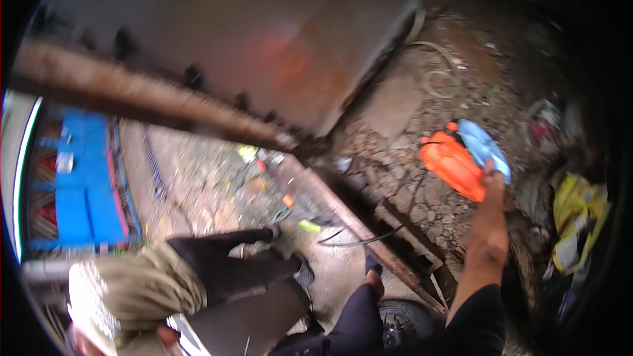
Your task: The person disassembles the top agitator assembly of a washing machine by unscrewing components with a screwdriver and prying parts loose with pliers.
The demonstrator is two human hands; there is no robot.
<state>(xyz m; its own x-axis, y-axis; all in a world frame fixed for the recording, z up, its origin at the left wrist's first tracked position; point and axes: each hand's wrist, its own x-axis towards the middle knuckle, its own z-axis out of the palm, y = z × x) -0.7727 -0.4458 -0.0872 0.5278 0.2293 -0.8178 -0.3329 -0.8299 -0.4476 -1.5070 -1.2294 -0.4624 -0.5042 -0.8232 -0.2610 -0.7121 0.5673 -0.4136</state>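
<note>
My right arm stretches forward from the lower right, bare below a black short sleeve. At its end my right hand point(490, 175) is closed at the lower end of a smooth light blue object point(481, 142), whose kind I cannot make out. Against the blue object, on its left, lies a bright orange, rounded object point(452, 166) with a small orange knob at its top. Both are above rough, broken ground. Blur hides the finger details. My left hand is out of view.
A large rusty metal sheet with a beam point(151, 95) spans the upper left. A long rusty bar point(349, 214) slants between me and the ground. Another person point(145, 283) bends at lower left. Yellow bag point(577, 214), pale hose point(438, 86), blue panels point(86, 184) and wheel point(399, 322) lie around.
</note>
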